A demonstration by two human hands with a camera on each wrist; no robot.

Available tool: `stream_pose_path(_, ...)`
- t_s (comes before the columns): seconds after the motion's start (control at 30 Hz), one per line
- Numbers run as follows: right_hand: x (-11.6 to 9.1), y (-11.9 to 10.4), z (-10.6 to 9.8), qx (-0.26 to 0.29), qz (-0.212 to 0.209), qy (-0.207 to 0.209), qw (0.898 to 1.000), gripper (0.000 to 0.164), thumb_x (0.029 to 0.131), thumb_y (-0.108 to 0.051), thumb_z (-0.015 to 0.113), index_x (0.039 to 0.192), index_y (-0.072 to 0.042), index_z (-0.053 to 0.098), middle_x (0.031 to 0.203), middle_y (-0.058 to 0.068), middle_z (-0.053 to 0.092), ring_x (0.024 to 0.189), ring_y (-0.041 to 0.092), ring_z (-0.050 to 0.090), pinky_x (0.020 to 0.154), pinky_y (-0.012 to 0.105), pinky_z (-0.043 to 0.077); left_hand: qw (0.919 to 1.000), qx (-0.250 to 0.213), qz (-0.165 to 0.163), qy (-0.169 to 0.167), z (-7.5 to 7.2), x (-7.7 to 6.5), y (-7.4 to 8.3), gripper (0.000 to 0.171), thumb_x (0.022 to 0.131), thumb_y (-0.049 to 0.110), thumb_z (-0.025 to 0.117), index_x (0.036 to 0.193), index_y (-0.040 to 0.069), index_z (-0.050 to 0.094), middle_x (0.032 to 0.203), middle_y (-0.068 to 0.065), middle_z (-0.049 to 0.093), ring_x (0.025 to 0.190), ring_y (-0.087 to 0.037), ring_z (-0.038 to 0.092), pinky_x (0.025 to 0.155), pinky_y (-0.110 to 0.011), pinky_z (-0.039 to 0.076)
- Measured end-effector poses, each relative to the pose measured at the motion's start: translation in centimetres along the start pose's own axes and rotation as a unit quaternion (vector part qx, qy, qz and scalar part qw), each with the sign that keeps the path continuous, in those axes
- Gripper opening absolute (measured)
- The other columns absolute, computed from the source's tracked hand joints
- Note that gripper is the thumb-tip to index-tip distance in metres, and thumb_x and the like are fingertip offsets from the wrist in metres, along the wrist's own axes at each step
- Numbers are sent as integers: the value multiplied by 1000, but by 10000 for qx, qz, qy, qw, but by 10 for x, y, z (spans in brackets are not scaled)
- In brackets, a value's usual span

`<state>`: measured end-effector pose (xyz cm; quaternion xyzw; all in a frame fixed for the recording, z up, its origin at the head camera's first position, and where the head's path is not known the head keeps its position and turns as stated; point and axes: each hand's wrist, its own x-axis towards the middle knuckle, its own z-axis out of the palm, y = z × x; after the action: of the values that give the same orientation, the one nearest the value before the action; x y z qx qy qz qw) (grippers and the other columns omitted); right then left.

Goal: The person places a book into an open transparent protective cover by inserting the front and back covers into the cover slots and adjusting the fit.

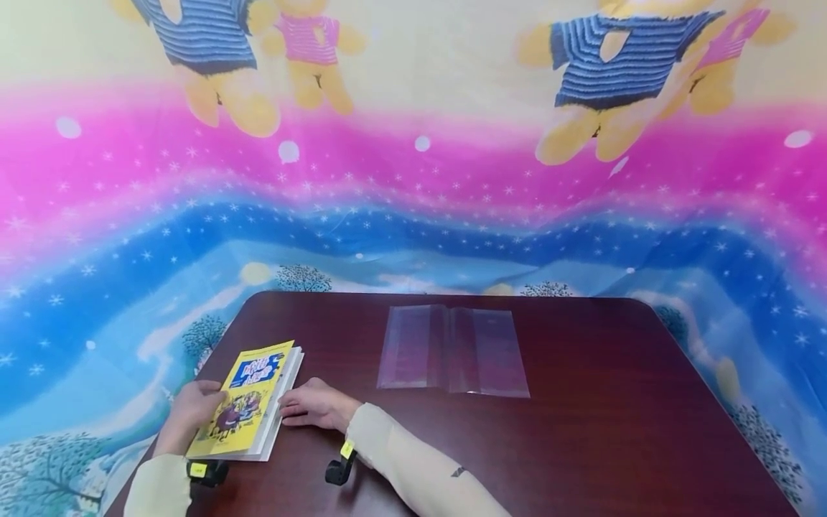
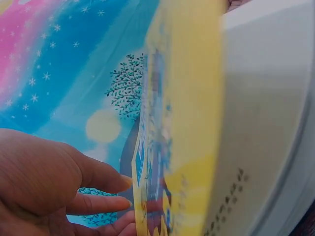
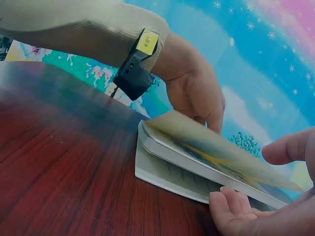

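A yellow paperback book (image 1: pixel 248 409) with a blue title patch and cartoon figures lies at the table's left side. My left hand (image 1: pixel 191 411) holds its spine side, with fingertips against the cover in the left wrist view. At the opposite edge, my right hand (image 1: pixel 319 406) touches the loose page side. In the right wrist view, the right fingers (image 3: pixel 231 204) are at the lower cover's edge, while the thumb stays apart above. Both covers of the book (image 3: pixel 216 160) gape slightly away from the page block.
A clear plastic book cover (image 1: pixel 452 352) lies spread flat near the back middle of the dark red-brown table (image 1: pixel 581 445). Behind hangs a colourful curtain (image 1: pixel 413 194) with bears and snowflakes. Black wrist cameras (image 1: pixel 339 470) sit below the wrists.
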<state>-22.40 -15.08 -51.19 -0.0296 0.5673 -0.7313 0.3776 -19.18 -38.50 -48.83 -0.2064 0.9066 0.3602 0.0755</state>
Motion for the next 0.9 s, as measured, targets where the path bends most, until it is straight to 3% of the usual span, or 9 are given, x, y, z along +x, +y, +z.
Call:
stream_pose_path(0.2, 0, 0, 3, -293, 4, -70, 9995, 6, 90, -4, 64, 94, -1, 68, 88, 4, 65, 80, 16, 61, 88, 38, 59, 9998, -173, -98, -101, 0, -1, -2, 61, 99, 22, 55, 139, -21, 39, 120, -41, 54, 78, -23, 67, 64, -33, 58)
stream_pose_path(0.37, 0, -2, 8, -934, -237, 102, 9953, 16, 95, -5, 66, 107, 5, 63, 97, 10, 67, 88, 23, 64, 88, 45, 59, 9998, -98, 94, -157, 0, -4, -1, 62, 100, 24, 56, 138, -22, 41, 124, -43, 51, 83, -28, 67, 68, -37, 58)
stream_pose_path(0.53, 1, 6, 11, -683, -427, -38, 9967, 15, 98, 1, 61, 112, 4, 56, 99, 18, 71, 97, 38, 73, 83, 49, 60, 9995, 229, 190, -65, 2, -4, 2, 58, 100, 23, 58, 133, -23, 46, 123, -43, 53, 94, -39, 62, 76, -43, 56)
stream_pose_path(0.73, 4, 14, 13, -578, -698, 25, 9959, 27, 96, 10, 57, 120, -1, 51, 98, 19, 72, 95, 40, 74, 78, 48, 61, 9989, 393, 246, -51, 4, -5, 5, 56, 98, 22, 58, 130, -24, 48, 117, -40, 57, 90, -36, 63, 74, -42, 56)
stream_pose_path(0.9, 4, 14, 12, -568, -836, -99, 9948, 32, 94, 13, 55, 122, -1, 51, 98, 19, 72, 95, 41, 73, 76, 49, 62, 9993, 134, 277, -193, 2, -7, 4, 56, 101, 23, 55, 131, -24, 47, 116, -39, 58, 86, -29, 64, 72, -39, 55)
